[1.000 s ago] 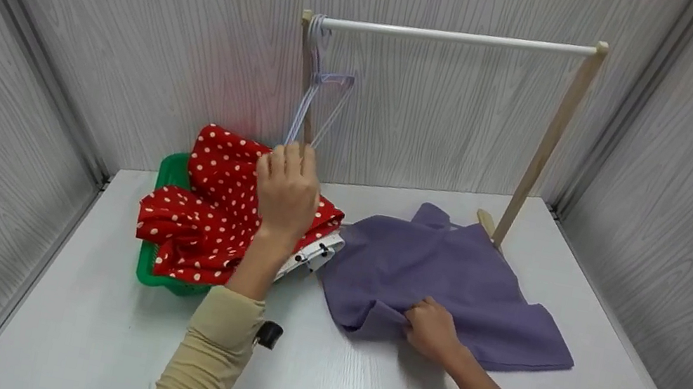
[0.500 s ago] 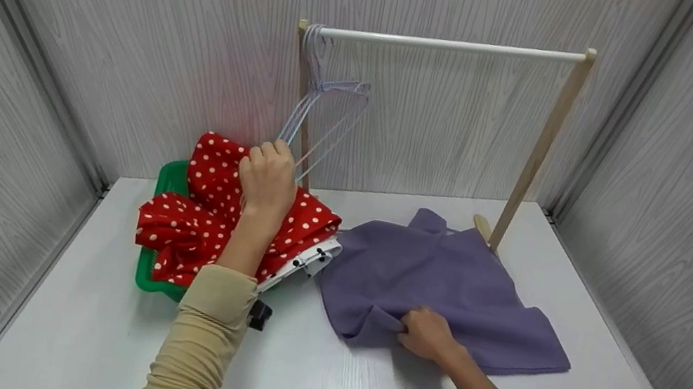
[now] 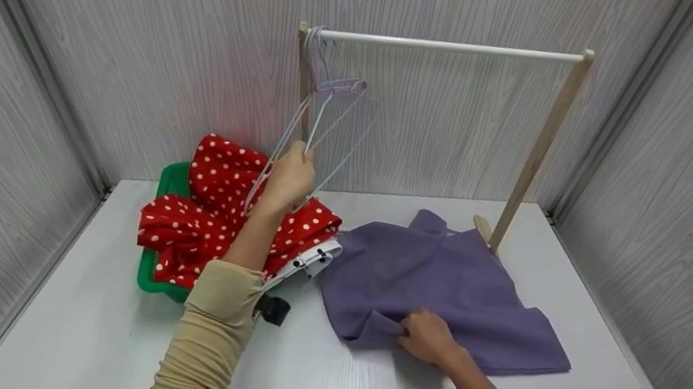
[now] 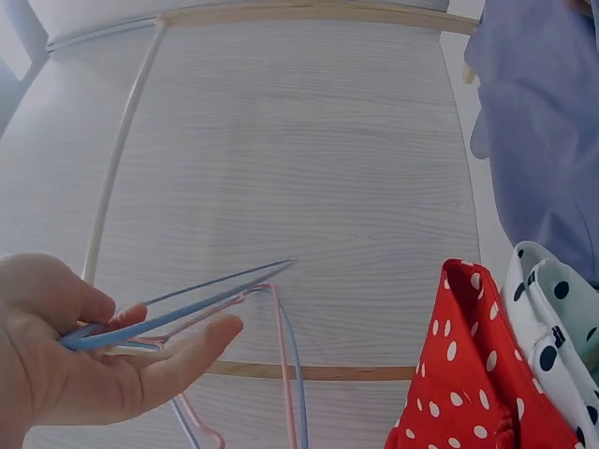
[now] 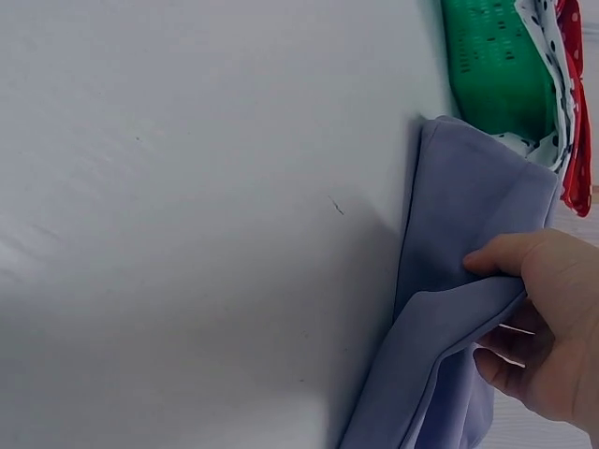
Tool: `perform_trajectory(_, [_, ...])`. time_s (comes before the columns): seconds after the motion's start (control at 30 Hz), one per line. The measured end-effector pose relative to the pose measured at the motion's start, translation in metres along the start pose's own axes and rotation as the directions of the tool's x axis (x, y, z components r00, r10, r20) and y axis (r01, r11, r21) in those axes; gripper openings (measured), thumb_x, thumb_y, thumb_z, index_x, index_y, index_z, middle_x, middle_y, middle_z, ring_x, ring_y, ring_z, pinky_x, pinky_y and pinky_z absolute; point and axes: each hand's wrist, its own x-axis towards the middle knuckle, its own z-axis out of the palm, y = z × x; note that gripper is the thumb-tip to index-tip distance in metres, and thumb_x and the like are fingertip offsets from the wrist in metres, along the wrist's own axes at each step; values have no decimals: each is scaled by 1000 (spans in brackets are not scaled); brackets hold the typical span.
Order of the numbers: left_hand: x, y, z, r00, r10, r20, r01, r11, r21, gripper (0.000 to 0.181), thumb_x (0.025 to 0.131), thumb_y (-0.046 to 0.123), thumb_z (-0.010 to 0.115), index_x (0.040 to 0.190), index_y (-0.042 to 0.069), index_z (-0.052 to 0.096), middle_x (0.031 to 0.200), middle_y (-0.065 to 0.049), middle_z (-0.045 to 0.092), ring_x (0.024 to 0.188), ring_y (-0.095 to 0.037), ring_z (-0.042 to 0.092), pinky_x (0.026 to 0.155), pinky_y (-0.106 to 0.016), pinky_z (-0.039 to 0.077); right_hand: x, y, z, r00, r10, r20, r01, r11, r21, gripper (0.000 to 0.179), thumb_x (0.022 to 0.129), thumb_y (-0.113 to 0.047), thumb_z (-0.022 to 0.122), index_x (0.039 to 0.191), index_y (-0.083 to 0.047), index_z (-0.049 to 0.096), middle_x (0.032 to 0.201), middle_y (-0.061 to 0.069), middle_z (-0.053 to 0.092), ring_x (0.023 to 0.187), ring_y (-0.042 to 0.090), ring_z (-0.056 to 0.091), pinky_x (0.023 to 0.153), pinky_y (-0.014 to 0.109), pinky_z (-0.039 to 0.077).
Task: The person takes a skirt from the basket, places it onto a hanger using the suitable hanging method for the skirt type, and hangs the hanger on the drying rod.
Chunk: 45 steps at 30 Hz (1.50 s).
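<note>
My left hand [image 3: 293,174] holds a light blue hanger [image 4: 192,309] by its side, between thumb and fingers in the left wrist view. That hanger and a few others, one of them pink [image 4: 284,365], have their hooks at the left end of the rack's white rail [image 3: 444,46]. My right hand [image 3: 425,335] pinches the near edge of a purple garment [image 3: 439,275] spread on the table. In the right wrist view, the purple cloth [image 5: 482,182] folds up between thumb and fingers. The garment's exact kind is hard to tell.
A green basket [image 3: 146,270] at the left holds red polka-dot cloth [image 3: 197,232] and white cloth with black dots [image 3: 313,256], which spill over its rim. The rack's right wooden post [image 3: 543,151] stands behind the purple garment. Grey wood-grain walls [image 3: 137,8] enclose the table.
The left hand has moved slightly left, then back right, swinging the hangers; one blue hanger now stands apart from the others in its hold. The right hand keeps its hold on the purple garment.
</note>
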Motion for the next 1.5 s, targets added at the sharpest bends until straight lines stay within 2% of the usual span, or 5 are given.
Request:
perform_trajectory(0.2, [7, -1, 3, 969, -131, 209, 190, 936, -294, 47, 102, 28, 28, 146, 16, 21, 137, -20, 36, 81, -29, 58, 60, -27, 49, 2, 1, 1, 997, -70, -27, 71, 997, 13, 26, 67, -6, 65, 52, -11, 45, 58, -2, 45, 53, 15, 43, 52, 34, 39])
perform_trajectory(0.37, [10, 0, 8, 947, -184, 265, 256, 928, -270, 53, 99, 41, 32, 131, 0, 39, 108, -22, 57, 71, -18, 54, 63, -25, 43, 3, -2, 1, 996, -81, -29, 81, 997, 9, 29, 67, -6, 65, 52, -12, 42, 57, -3, 43, 53, 15, 44, 54, 37, 40])
perform_trajectory(0.6, [-3, -3, 24, 980, -105, 172, 144, 960, -238, 51, 99, 46, 26, 71, 8, 47, 69, -9, 54, 50, -13, 45, 48, -24, 37, 6, -6, -2, 1000, 28, 7, -28, 999, 33, 26, 71, -6, 66, 53, -11, 47, 57, 0, 47, 50, 13, 42, 48, 33, 39])
perform_trajectory(1.17, [-5, -16, 32, 997, 69, -35, -69, 998, 16, 54, 100, 42, 26, 55, 14, 32, 53, 2, 28, 47, -10, 23, 46, -27, 24, 9, -5, -4, 998, -3, -67, 7, 998, 66, 31, 70, 0, 61, 51, -11, 38, 52, 1, 40, 50, 19, 40, 48, 37, 36])
perform_trajectory(1.5, [-47, -40, 53, 989, 147, -33, -143, 985, 94, 52, 101, 34, 31, 53, 13, 35, 53, -1, 34, 53, -18, 33, 54, -32, 32, 16, -10, -9, 993, 113, 27, -114, 992, 58, 40, 72, -1, 62, 52, -15, 31, 50, -6, 30, 46, 12, 32, 43, 32, 31])
